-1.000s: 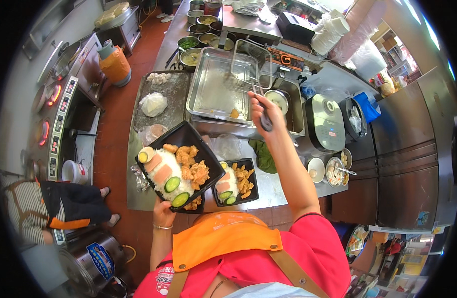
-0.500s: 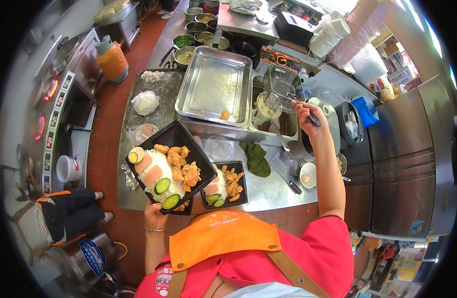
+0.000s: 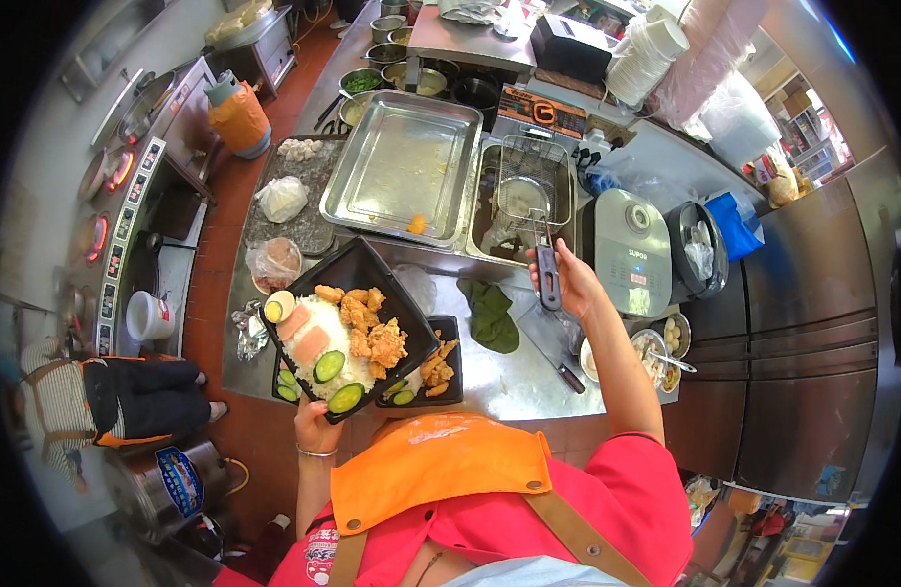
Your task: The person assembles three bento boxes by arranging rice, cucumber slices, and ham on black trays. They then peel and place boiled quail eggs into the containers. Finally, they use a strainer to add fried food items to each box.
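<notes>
My left hand (image 3: 316, 428) grips the lower edge of a black square bowl (image 3: 411, 328), tilted. In it lie white rice (image 3: 343, 333), fried chicken (image 3: 385, 344), pink ham slices, cucumber slices (image 3: 346, 397) and half an egg (image 3: 278, 306). Two similar black containers with food, one (image 3: 443, 391) to the right and one (image 3: 287, 383) to the left, are partly hidden by the bowl. My right hand (image 3: 576, 279) is at the dark handle (image 3: 547, 278) of a wire frying basket (image 3: 532, 161), its fingers around it. The basket sits over the fryer well (image 3: 488, 207).
A metal tray (image 3: 404, 161) with a small fried piece lies left of the fryer. A green cloth (image 3: 492, 315) and a knife (image 3: 570, 378) rest on the steel counter. Right of the fryer stands a rice cooker (image 3: 630, 249). Another person (image 3: 128, 396) is at far left.
My right hand has brought the frying basket down and left, from tilted above the fryer's right side to over the well. My left hand still holds the bowl. The whole view has shifted slightly.
</notes>
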### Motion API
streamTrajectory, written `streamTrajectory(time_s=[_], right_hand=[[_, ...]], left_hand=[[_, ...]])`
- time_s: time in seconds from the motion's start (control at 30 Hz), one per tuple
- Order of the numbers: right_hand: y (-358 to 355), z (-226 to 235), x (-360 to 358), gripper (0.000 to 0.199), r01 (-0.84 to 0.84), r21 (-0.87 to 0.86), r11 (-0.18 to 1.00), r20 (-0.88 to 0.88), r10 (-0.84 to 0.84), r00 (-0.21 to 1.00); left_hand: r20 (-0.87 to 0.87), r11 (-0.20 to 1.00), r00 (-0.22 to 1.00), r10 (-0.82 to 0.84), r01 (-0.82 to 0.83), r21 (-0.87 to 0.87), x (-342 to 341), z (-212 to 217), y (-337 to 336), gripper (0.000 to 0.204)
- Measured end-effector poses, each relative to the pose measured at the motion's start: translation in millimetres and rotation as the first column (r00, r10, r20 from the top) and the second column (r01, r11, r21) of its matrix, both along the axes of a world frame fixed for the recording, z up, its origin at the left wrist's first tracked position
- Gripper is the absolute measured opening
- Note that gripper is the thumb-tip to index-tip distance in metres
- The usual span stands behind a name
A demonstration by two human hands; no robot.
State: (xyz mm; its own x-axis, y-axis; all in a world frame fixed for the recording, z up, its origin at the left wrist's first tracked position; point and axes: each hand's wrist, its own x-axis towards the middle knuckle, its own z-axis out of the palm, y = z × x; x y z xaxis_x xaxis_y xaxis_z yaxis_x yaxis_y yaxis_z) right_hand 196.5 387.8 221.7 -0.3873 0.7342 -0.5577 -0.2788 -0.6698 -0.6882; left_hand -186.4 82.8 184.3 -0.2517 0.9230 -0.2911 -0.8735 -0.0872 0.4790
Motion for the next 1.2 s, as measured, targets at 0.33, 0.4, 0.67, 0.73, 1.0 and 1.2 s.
streamTrajectory(time_s=[0.33,0.4,0.67,0.73,1.0,1.2], right_hand=[[1.0,-82.7,-20.9,0.019,0.276,-0.232,0.933,0.086,-0.263,0.961],[18.9,-106.8,-3.7,0.020,0.312,-0.274,0.910,0.016,-0.320,0.947],[-24.2,-34.4,23.2,0.015,0.132,-0.115,0.984,0.297,-0.093,0.950],[-34.4,-1.6,25.2,0.008,0.157,-0.157,0.975,0.312,-0.102,0.945],[-29.6,52.0,43.3,0.002,0.095,-0.268,0.959,0.419,0.027,0.908],[40.4,107.9,43.1,0.017,-0.099,-0.294,0.951,0.682,0.281,0.675]], left_hand=[[0.052,0.998,0.998,-0.047,0.045,0.036,17.4,1.3,-1.3,0.073],[0.042,0.995,0.996,-0.081,0.078,0.062,22.0,5.1,6.2,0.073],[0.015,0.984,0.987,-0.163,0.161,0.077,6.8,1.5,7.0,0.073],[0.027,0.978,0.980,-0.197,0.195,0.072,2.6,-3.6,10.2,0.073],[0.024,0.965,0.965,-0.261,0.261,0.023,-6.5,-10.5,19.9,0.068],[0.045,0.938,0.937,-0.346,0.346,0.008,-11.1,-9.4,29.4,0.073]])
